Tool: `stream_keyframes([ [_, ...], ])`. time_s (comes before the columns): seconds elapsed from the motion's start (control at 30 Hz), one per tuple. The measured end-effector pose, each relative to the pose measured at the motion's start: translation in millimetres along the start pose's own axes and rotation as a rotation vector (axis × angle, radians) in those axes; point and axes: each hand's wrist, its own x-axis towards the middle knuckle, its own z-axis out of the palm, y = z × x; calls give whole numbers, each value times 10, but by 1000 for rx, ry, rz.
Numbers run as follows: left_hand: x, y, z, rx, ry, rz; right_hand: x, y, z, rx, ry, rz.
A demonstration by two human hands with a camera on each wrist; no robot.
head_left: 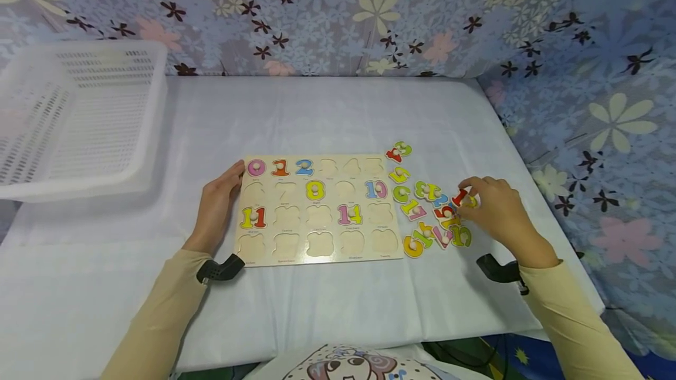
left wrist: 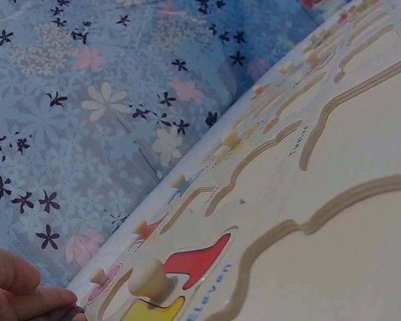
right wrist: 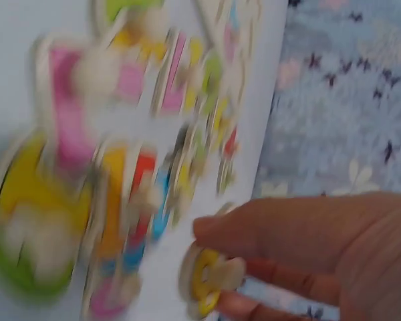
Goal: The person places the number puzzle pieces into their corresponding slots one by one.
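The person's right hand (head_left: 496, 213) is working at the outer side of a cluster of loose number pieces (head_left: 413, 210), its narrow grip pinching a red-and-yellow piece (head_left: 459, 197) between thumb and fingers. That piece is sitting at the cluster's right edge, and the views are leaving unclear whether it is touching the cloth-covered counter (head_left: 327, 113). The left hand (head_left: 216, 207) is resting along the left edge of the wooden puzzle board (head_left: 270, 201), near its far corner, its grip looking relaxed with the fingers extended.

The board is lying flat, and seven numbers are sitting in its recesses: a pink 0 (head_left: 256, 168), a red 1 (head_left: 280, 168) and a blue 2 (head_left: 304, 168) in the far row, an 8 (head_left: 315, 190) and a 10 (head_left: 377, 189) in the second, an 11 (head_left: 259, 217) and a 14 (head_left: 350, 214) in the third. A pale knob (left wrist: 148, 277) is standing up from the 11. The loose pieces are lying just right of the board, several touching one another. A white plastic basket (head_left: 105, 183) is standing well apart at the left, and floral fabric (head_left: 338, 22) is hanging behind the counter
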Motion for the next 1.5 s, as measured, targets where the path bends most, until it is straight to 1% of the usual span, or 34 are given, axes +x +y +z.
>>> stream_keyframes([
  [0.13, 17, -15, 10, -8, 1, -6, 75, -272, 100, 43, 74, -171],
  [0.2, 26, -25, 17, 0, 7, -9, 126, -414, 169, 50, 100, -252],
  [0.27, 34, -30, 25, 5, 8, -8, 186, -556, 239, 53, 116, -316],
  [0.47, 45, -41, 50, 6, 1, -2, 359, -993, 431, 55, 102, -455],
  [0.6, 42, -46, 50, 13, 4, -2, 421, -1255, 563, 42, 65, -540],
  [0.7, 48, -44, 46, 15, 5, -2, 427, -1425, 639, 48, 24, -582],
  [0.87, 56, -42, 29, 23, 0, -1, 375, -1664, 763, 85, -33, -648],
  [1.0, 47, -34, 13, 48, -3, 9, 343, -1845, 879, 82, -45, -713],
  [1.17, 37, -27, -3, 82, 0, 5, 320, -2069, 948, 74, -50, -792],
  [1.33, 37, -24, -19, 94, 4, -3, 316, -2212, 956, 47, -63, -817],
  [1.5, 27, -16, -44, 100, 7, 0, 301, -2208, 956, 40, -52, -803],
])
